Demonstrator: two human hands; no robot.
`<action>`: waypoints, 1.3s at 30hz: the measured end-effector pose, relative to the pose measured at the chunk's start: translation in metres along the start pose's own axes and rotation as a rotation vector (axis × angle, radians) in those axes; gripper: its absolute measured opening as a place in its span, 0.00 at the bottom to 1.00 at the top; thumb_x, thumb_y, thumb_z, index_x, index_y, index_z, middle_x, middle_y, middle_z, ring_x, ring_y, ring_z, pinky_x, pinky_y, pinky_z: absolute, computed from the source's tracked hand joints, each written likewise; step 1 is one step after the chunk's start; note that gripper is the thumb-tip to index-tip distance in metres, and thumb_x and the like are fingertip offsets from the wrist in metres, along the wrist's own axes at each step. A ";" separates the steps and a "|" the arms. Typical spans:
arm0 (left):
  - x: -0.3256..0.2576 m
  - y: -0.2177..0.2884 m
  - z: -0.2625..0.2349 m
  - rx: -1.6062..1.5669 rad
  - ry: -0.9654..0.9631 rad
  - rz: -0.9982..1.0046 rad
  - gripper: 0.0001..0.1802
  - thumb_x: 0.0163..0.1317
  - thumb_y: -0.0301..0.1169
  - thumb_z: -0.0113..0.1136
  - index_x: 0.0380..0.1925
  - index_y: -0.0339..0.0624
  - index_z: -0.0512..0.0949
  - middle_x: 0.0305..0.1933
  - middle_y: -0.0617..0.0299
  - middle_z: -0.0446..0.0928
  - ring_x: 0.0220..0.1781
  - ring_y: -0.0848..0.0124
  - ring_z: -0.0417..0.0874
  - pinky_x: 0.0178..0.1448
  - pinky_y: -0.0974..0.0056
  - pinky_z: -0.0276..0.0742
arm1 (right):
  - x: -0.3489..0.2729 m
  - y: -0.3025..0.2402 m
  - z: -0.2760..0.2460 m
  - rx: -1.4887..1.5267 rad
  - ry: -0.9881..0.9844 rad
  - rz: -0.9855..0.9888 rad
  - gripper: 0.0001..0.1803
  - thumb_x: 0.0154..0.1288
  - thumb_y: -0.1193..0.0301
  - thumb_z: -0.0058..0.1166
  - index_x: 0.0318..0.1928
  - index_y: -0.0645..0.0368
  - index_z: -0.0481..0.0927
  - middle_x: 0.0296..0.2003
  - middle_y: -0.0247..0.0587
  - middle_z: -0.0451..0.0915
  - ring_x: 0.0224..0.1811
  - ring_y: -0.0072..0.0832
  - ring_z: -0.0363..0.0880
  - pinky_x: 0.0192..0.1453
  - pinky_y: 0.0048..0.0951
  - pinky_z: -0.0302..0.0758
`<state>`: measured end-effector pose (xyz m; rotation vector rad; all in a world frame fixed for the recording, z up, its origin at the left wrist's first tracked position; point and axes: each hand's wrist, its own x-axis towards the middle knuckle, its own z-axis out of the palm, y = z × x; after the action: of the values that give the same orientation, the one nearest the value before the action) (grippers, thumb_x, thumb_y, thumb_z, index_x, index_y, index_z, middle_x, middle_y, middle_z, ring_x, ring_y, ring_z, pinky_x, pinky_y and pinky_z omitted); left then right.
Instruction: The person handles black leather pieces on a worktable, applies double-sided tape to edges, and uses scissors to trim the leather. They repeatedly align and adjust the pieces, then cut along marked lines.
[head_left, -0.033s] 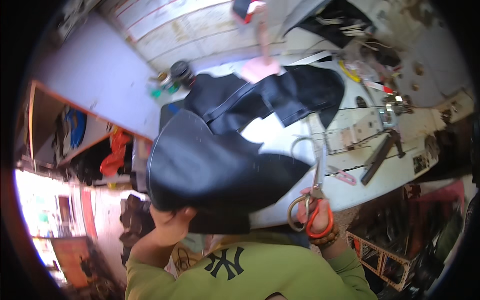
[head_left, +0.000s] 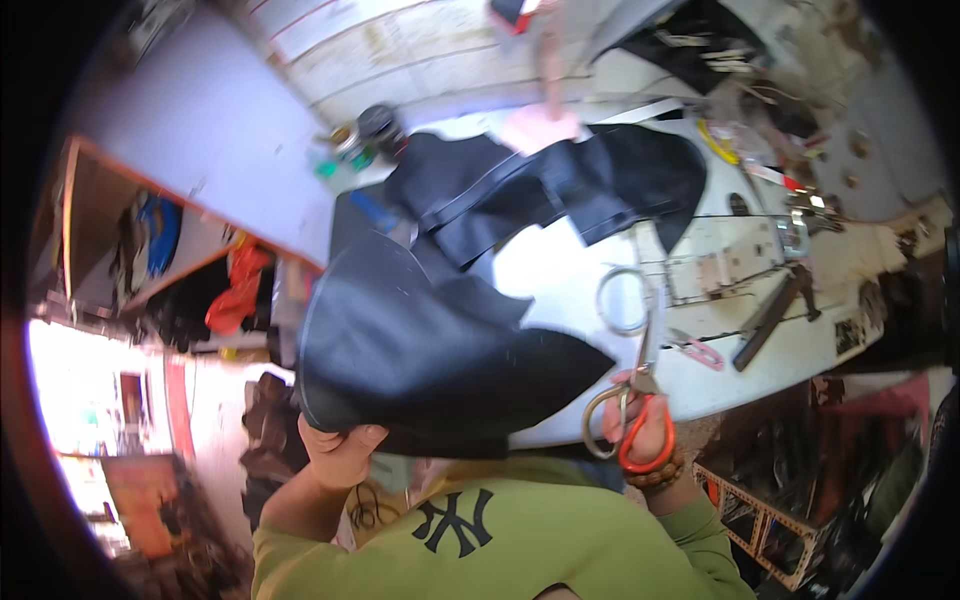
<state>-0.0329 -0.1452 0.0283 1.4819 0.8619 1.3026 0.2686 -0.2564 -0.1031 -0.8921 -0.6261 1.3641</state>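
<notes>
OK so our left hand (head_left: 340, 452) is pinching the lower left edge of a big curved black sheet (head_left: 440, 340), held over the near side of the white table (head_left: 560, 275). Our right hand (head_left: 652, 420), well apart from the left, is wrapped around the handles of the scissors (head_left: 646, 380) (one loop's orange). Blades are a bit blurry, so we can't tell if they're closed. More black pieces (head_left: 640, 175) lie behind, and a hammer (head_left: 770, 315) sits off right.
</notes>
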 end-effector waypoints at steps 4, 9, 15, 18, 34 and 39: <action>-0.089 -0.017 -0.060 0.252 0.151 -0.576 0.07 0.61 0.22 0.60 0.38 0.32 0.82 0.37 0.66 0.82 0.38 0.77 0.80 0.48 0.69 0.75 | 0.008 0.010 0.016 -0.018 -0.077 0.014 0.42 0.67 0.33 0.33 0.56 0.61 0.65 0.17 0.32 0.68 0.13 0.20 0.62 0.18 0.23 0.60; -0.134 -0.044 -0.062 0.133 0.528 -0.600 0.23 0.60 0.23 0.62 0.57 0.33 0.72 0.56 0.58 0.75 0.58 0.69 0.73 0.64 0.63 0.66 | 0.008 0.018 0.037 0.110 -0.086 0.087 0.41 0.67 0.36 0.42 0.55 0.66 0.67 0.21 0.35 0.71 0.16 0.17 0.66 0.20 0.19 0.64; -0.070 -0.029 -0.061 1.046 -0.038 -0.006 0.34 0.49 0.27 0.69 0.59 0.38 0.69 0.59 0.50 0.69 0.64 0.53 0.67 0.67 0.54 0.62 | -0.003 0.022 0.046 0.055 -0.065 0.064 0.41 0.68 0.36 0.40 0.56 0.66 0.66 0.20 0.35 0.71 0.16 0.17 0.66 0.21 0.19 0.65; -0.010 -0.057 -0.045 1.145 -0.261 0.050 0.33 0.44 0.32 0.73 0.53 0.40 0.73 0.54 0.52 0.70 0.60 0.52 0.68 0.62 0.52 0.64 | -0.008 0.022 0.052 0.051 -0.032 0.089 0.41 0.68 0.37 0.40 0.56 0.66 0.66 0.21 0.35 0.71 0.17 0.17 0.66 0.21 0.19 0.65; 0.042 -0.016 -0.017 -0.263 -0.246 -0.273 0.28 0.66 0.19 0.54 0.63 0.38 0.56 0.53 0.53 0.76 0.55 0.71 0.77 0.59 0.66 0.73 | 0.047 -0.010 0.092 -0.172 0.062 -0.067 0.20 0.70 0.65 0.47 0.54 0.67 0.67 0.25 0.32 0.71 0.20 0.13 0.64 0.24 0.14 0.63; 0.051 -0.014 0.014 0.075 -0.062 0.121 0.33 0.66 0.17 0.54 0.70 0.45 0.58 0.58 0.52 0.74 0.58 0.68 0.76 0.62 0.68 0.69 | 0.057 -0.001 0.125 -0.414 -0.075 0.019 0.19 0.68 0.71 0.52 0.56 0.63 0.68 0.31 0.34 0.76 0.29 0.19 0.74 0.33 0.18 0.72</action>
<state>-0.0089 -0.0962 0.0306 1.6469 0.7989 1.3178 0.1742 -0.1788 -0.0407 -1.1808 -0.9823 1.3117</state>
